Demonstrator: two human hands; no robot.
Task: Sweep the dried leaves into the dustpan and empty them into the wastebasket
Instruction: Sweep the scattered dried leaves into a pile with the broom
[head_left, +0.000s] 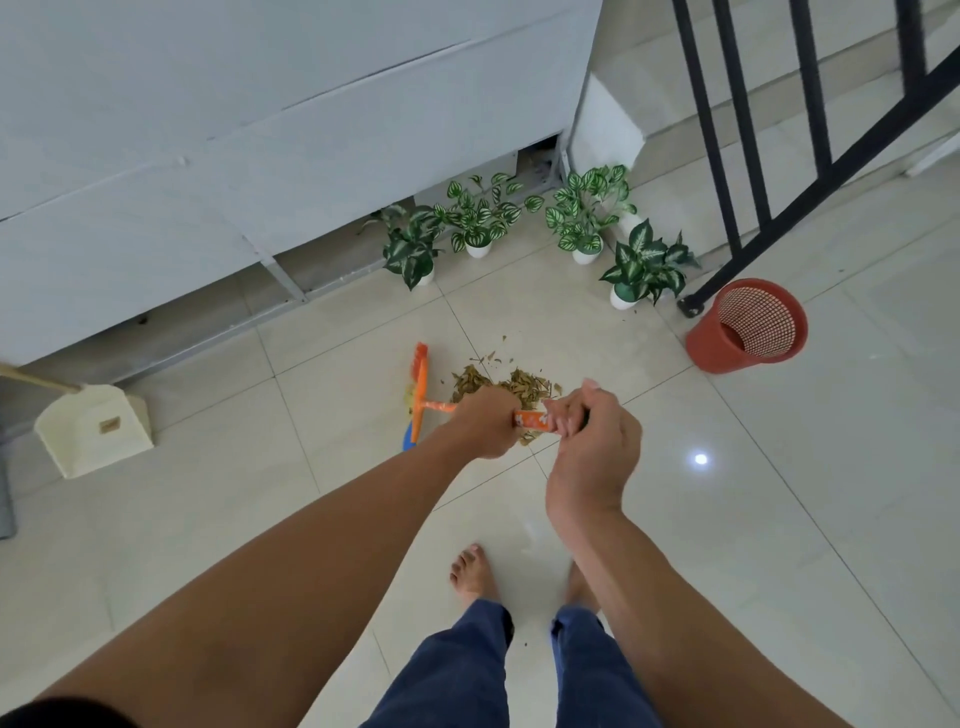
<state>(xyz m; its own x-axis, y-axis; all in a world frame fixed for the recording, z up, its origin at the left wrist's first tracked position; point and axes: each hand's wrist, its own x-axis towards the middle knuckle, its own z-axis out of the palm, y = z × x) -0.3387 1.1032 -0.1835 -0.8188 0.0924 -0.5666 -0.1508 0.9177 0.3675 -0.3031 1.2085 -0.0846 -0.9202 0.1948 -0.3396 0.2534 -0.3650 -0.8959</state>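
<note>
An orange broom (422, 387) lies low over the tiled floor, its head to the left of a pile of dried leaves (511, 385). My left hand (480, 423) grips the orange handle nearer the head, and my right hand (592, 447) grips it further back. Both hands partly cover the pile. A cream dustpan (93, 428) with a wooden handle stands at the far left, by the wall. The red mesh wastebasket (748, 326) stands at the right, beside the stair railing.
Several small potted plants (582, 218) in white pots line the wall beyond the leaves. A black railing (727, 171) and steps rise at the right. A grey wall panel (208, 156) runs along the left. My bare feet (472, 571) stand on the tiles below the hands.
</note>
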